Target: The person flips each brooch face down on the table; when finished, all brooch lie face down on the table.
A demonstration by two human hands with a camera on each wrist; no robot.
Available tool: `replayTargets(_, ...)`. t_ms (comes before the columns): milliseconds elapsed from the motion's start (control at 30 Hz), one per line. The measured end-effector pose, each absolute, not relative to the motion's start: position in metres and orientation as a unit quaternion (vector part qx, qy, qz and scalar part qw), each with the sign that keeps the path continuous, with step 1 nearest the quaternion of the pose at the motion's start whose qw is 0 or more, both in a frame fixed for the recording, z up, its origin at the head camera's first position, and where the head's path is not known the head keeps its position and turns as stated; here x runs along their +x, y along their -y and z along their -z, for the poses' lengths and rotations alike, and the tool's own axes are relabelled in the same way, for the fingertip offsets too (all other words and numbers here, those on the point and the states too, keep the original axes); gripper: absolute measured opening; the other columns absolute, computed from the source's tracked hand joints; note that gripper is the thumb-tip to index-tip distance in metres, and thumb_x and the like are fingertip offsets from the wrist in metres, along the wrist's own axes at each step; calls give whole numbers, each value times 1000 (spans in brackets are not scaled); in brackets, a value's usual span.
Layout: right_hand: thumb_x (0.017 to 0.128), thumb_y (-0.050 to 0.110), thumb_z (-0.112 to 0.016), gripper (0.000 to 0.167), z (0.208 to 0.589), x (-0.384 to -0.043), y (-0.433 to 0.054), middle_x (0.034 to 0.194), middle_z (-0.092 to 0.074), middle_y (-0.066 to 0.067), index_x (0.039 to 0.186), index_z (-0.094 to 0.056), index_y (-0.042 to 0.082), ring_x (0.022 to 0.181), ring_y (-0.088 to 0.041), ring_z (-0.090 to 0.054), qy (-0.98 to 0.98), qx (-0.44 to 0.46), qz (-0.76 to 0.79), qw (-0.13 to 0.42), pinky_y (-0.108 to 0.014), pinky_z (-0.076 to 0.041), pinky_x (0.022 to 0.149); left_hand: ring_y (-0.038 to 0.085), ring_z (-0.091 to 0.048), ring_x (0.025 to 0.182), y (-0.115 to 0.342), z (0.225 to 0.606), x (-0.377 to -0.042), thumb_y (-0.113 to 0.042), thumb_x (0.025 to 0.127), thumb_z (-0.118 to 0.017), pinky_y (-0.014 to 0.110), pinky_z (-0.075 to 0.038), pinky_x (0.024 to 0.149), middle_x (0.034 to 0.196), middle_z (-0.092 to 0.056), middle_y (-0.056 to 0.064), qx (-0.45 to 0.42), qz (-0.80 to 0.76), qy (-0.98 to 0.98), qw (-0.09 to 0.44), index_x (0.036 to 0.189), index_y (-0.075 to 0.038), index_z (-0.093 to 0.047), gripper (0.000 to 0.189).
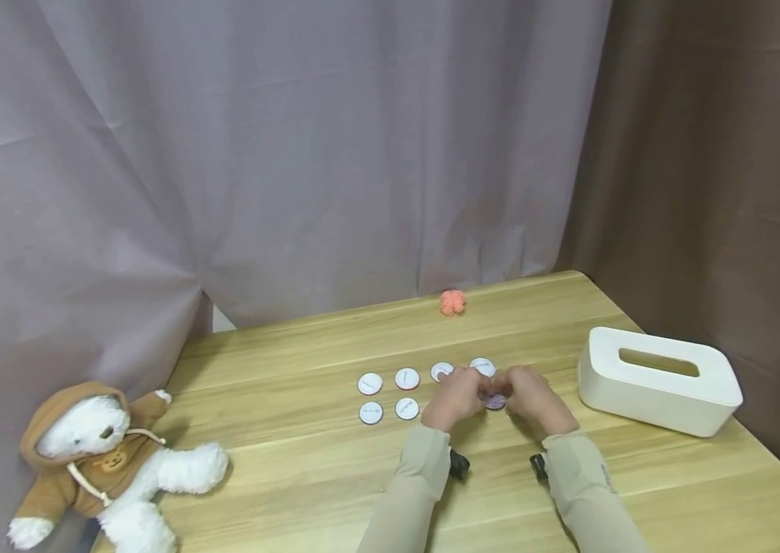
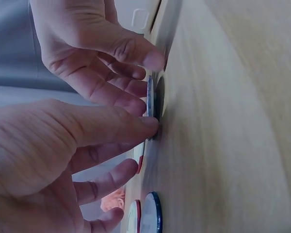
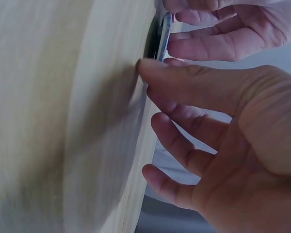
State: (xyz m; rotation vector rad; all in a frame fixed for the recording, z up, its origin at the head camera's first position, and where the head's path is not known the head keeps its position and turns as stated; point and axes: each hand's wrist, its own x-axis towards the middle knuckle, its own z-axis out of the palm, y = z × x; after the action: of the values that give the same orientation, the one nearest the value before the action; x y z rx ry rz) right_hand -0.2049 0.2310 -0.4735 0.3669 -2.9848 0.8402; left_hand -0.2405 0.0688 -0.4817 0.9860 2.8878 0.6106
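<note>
In the head view a purple-faced round disc [image 1: 495,402] sits between both hands, part of it covered by fingers. My left hand [image 1: 457,395] pinches one edge; in the left wrist view its thumb lies against the disc's rim [image 2: 150,99]. My right hand [image 1: 533,395] curls thumb and fingers about the opposite edge, as the right wrist view shows beside the disc [image 3: 163,36]. The disc is just off or against the wood; I cannot tell which. Around them lie white-faced round discs with small print, among them one at the back [image 1: 482,367] and one near the left hand [image 1: 442,372].
More white discs, such as the far-left one [image 1: 370,383], lie in two rows on the wooden table [image 1: 279,461]. A white tissue box [image 1: 659,392] stands at right, a plush bear [image 1: 102,461] lies at left, and a coral flower-shaped piece [image 1: 453,302] is near the back edge.
</note>
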Motion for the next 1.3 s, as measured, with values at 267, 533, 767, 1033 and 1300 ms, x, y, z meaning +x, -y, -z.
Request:
replayTargets(267,68,-9,-75,22,474,-207,-238,91,-75,-14,88,-75,1,92,-39,-68,953,134,-273,3,-58,-50,86,5,-66,92,-67,481,-241,-15,82,-84,62,-40,101,86,-74,-15,316,-211,-925,10,86,-23,-81,10)
replayTargets(533,79,-8,-71,15,471,-210,-243,93,-74,-15,91,-76,1,93,-39,-68,951,134,-280,9,-57,-51,87,7,-66,97,-68,479,-243,-16,87,-79,58,-40,101,93,-74,-13,311,-236,-921,6,89,-21,-79,6)
replayTargets(767,85,-6,-70,11,469,-214,-240,91,-74,-13,89,-76,3,90,-35,-68,948,129,-288,37,-55,-52,84,8,-67,96,-65,475,-247,-9,89,-75,43,-45,94,96,-76,-8,299,-237,-924,-17,93,-18,-79,10)
replayTargets(1033,76,-8,-70,14,469,-217,-238,75,-67,-5,82,-73,4,72,-19,-58,948,122,-289,45,-42,-50,72,7,-64,83,-64,476,-249,-7,86,-76,31,-47,82,87,-74,-8,290,-237,-927,-30,91,-17,-78,11)
replayTargets(1300,69,-13,-67,23,472,-218,-233,68,-59,1,86,-70,3,63,-16,-51,946,107,-305,4,-32,-44,62,9,-66,85,-68,481,-247,-1,81,-77,36,-52,85,88,-75,-6,273,-230,-934,-8,88,-15,-79,16)
